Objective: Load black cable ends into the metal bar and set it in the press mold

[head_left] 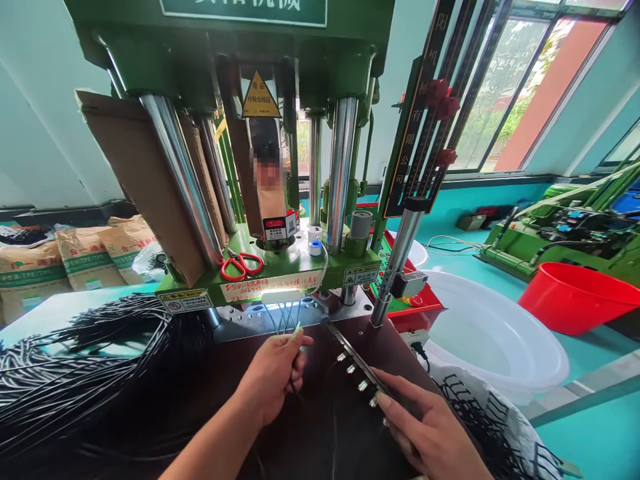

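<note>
Left hand pinched shut on thin cables; right hand loosely open, fingertips touching connector strip.

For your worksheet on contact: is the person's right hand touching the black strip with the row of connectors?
Touching. The head view shows the right hand with fingertips resting on the near end of the black connector strip, no gap visible.

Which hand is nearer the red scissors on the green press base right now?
Left. The left hand pinches thin cables just below the press front, almost straight under the red scissors. The right hand rests farther down and to the right, on the black connector strip.
</note>
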A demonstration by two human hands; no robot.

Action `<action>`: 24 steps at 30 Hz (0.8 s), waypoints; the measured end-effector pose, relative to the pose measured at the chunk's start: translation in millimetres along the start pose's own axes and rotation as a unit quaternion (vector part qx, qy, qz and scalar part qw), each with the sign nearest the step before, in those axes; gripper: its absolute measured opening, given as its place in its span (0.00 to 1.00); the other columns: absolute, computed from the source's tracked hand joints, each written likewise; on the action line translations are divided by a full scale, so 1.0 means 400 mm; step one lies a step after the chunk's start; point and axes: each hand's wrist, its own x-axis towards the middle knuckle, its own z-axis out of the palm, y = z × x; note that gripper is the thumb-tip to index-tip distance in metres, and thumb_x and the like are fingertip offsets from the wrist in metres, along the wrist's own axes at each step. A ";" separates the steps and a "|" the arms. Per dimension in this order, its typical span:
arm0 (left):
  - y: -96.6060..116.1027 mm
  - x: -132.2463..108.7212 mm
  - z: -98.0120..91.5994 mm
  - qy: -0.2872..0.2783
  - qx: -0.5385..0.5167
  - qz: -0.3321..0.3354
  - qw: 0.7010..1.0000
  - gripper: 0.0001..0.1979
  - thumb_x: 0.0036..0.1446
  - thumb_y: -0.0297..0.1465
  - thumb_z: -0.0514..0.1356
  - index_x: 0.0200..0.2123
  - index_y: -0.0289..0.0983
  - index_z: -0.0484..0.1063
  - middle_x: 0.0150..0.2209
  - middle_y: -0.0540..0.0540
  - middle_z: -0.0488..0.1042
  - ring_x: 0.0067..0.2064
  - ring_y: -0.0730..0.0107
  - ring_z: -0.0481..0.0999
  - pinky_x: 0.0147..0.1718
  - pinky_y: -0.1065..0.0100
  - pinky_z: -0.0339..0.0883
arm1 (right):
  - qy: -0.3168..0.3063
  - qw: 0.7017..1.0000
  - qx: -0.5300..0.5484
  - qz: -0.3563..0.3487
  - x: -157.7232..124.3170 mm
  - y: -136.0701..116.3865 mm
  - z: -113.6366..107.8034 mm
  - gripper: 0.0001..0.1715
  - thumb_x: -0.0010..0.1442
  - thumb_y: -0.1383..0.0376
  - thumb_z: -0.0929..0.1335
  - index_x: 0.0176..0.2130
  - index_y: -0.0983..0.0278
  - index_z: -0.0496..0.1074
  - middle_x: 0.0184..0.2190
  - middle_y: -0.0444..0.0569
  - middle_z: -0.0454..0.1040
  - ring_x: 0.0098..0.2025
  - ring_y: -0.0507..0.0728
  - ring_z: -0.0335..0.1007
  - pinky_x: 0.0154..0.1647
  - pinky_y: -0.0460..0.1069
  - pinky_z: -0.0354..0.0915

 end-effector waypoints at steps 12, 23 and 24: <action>-0.058 0.031 0.026 -0.077 0.031 -0.035 0.996 0.13 0.61 0.37 0.51 0.34 0.30 0.61 0.23 0.52 0.56 0.17 0.84 0.48 0.17 0.75 0.38 | 0.052 0.998 -0.011 -0.033 -0.021 -0.022 0.036 0.41 0.51 0.48 0.69 0.54 0.73 0.64 0.19 0.40 0.46 0.18 0.43 0.38 0.17 0.42 0.34; -0.054 0.033 0.026 -0.056 -0.036 -0.047 0.997 0.12 0.57 0.35 0.56 0.33 0.30 0.61 0.24 0.51 0.56 0.20 0.83 0.53 0.19 0.75 0.44 | 0.000 0.996 -0.071 -0.044 0.002 0.014 0.000 0.37 0.56 0.48 0.67 0.55 0.70 0.62 0.27 0.44 0.54 0.19 0.42 0.44 0.17 0.43 0.40; -0.053 0.033 0.026 -0.052 -0.046 -0.047 0.997 0.12 0.56 0.34 0.57 0.32 0.30 0.59 0.24 0.51 0.56 0.21 0.82 0.54 0.19 0.75 0.45 | -0.002 0.997 -0.070 -0.035 0.001 0.013 0.000 0.38 0.56 0.48 0.67 0.56 0.70 0.61 0.25 0.43 0.52 0.19 0.42 0.44 0.17 0.43 0.40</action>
